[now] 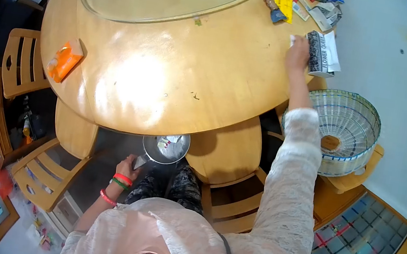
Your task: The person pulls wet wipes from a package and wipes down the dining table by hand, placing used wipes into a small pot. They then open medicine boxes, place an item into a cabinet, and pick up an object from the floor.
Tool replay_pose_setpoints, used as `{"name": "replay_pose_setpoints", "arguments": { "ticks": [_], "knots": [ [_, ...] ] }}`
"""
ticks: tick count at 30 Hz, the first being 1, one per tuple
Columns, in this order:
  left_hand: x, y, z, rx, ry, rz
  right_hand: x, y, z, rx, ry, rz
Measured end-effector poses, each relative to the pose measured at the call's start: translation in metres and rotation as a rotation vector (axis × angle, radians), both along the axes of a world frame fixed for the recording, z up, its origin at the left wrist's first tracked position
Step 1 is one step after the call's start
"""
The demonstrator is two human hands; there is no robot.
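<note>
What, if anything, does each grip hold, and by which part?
Left grip: round metal pan, by its handle. Right grip: apparently something white; its kind and held part are unclear.

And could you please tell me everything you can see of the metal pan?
The pan is round and silvery, apparently metal, its handle gripped by the left hand. It is held open side up beyond the dark trousers, its far rim meeting the table in view; whether they touch is unclear. Small scraps lie inside, too indistinct to name.
</note>
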State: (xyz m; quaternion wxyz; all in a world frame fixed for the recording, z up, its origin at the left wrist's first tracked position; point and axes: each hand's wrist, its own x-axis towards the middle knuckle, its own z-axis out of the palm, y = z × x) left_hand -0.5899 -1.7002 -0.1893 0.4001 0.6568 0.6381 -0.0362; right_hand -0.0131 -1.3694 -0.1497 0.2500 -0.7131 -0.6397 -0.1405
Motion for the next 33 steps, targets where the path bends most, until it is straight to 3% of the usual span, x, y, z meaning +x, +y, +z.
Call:
{"name": "replay_pose_setpoints", "arguments": {
  "ticks": [2,5,6,7,11,13,15,19,22,26,33],
  "knots": [
    [0.002,0.003,0.005,-0.001,0.031,0.001,-0.006,0.004,-0.014,-0.038,-0.022,-0.035],
    [-0.003,0.002,0.002,-0.005,0.038,0.01,-0.076,-0.009,-0.02,-0.051,0.123,0.191],
    [-0.006,0.0,-0.003,0.007,0.014,0.014,-0.113,-0.029,-0.025,-0.132,0.446,0.235],
    [-0.008,0.0,-0.009,0.025,-0.012,0.021,-0.15,-0.057,-0.038,-0.07,0.246,0.303],
    [-0.006,0.009,-0.005,0.026,-0.009,0.017,-0.265,-0.148,0.016,-0.327,0.22,0.474],
    [-0.002,0.013,0.0,-0.008,0.02,0.024,-0.274,-0.155,0.017,-0.42,0.249,0.534],
    [-0.003,0.015,0.001,-0.012,0.036,0.024,-0.241,-0.144,0.007,-0.255,0.388,0.383],
    [-0.01,0.01,0.006,-0.009,0.057,0.089,-0.155,-0.112,0.012,-0.032,0.114,0.135],
    [-0.022,0.01,0.008,0.022,0.066,0.072,-0.175,-0.127,0.001,-0.118,0.152,0.154],
    [-0.025,0.016,0.019,0.017,0.064,0.054,-0.267,-0.161,-0.003,-0.18,0.169,0.298],
    [-0.026,0.005,0.028,-0.015,0.041,0.12,-0.401,-0.261,0.002,-0.337,0.436,0.444]
  ]
}}
